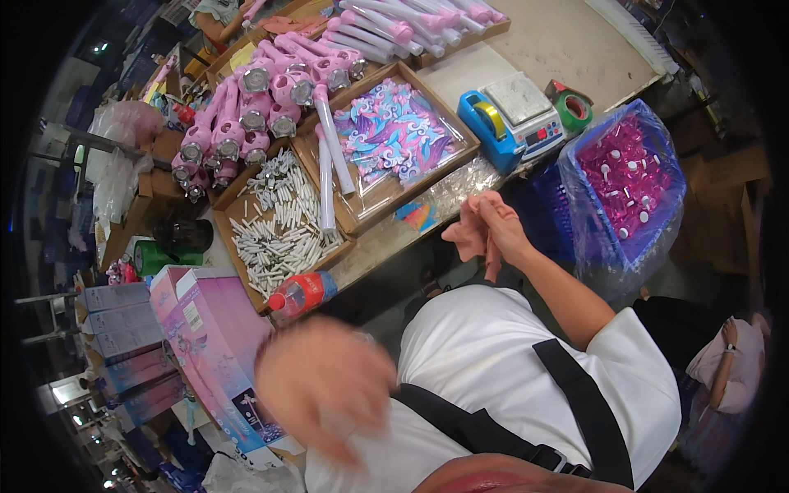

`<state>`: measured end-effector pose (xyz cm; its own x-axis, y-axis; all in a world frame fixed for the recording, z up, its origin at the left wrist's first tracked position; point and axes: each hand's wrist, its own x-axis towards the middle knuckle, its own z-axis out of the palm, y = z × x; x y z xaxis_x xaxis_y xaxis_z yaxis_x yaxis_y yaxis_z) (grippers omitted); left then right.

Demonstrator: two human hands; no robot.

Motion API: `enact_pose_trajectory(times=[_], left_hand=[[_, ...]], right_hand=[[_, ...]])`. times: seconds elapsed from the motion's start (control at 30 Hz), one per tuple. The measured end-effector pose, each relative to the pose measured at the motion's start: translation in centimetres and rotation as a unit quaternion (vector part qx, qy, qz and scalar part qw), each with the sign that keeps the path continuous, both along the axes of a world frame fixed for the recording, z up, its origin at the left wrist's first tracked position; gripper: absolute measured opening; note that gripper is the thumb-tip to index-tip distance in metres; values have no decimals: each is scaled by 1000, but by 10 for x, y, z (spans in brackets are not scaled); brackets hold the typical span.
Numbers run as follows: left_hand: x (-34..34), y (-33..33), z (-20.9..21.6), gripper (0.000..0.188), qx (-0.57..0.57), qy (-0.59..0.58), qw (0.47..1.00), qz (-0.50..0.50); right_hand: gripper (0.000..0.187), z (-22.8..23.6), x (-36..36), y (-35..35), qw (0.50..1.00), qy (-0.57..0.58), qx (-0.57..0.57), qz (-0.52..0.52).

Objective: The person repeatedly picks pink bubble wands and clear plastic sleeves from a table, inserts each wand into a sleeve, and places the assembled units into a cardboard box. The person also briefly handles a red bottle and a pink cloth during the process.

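Note:
My right hand (505, 228) is closed on a limp salmon-pink cloth (468, 234), held in front of my body just off the table's near edge. Whether it is a rag or a glove, I cannot make out. Close to my chest on the left, my left hand (329, 386) is smeared by motion, so its fingers do not show clearly. Just beyond that hand, a clear plastic bottle with a red label (304, 293) lies at the table edge. A small colourful cutout piece (417, 216) rests on the table between the trays and the cloth.
Cardboard trays hold small white sticks (283, 222), pastel flat pieces (394, 131) and pink wand handles (255, 90). A digital scale (522, 115) and tape dispensers stand at the right. A blue crate (575, 193) contains magenta bottles. Printed boxes (205, 345) stand left; a co-worker (727, 361) is at right.

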<state>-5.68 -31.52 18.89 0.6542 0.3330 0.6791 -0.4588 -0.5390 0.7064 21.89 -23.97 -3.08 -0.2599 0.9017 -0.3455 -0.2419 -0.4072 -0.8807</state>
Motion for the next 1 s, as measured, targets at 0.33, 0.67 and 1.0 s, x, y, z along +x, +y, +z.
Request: enact_pose_trajectory(times=[0.33, 0.67, 1.0], left_hand=[[-78, 211, -277, 55, -101, 522, 441, 723], [-51, 255, -285, 53, -201, 644, 325, 663], [-50, 267, -286, 52, -259, 674, 320, 614]], right_hand=[[23, -3, 80, -17, 994, -16, 54, -91], [35, -2, 192, 9, 982, 88, -20, -169], [33, 3, 188, 59, 991, 67, -14, -117]])
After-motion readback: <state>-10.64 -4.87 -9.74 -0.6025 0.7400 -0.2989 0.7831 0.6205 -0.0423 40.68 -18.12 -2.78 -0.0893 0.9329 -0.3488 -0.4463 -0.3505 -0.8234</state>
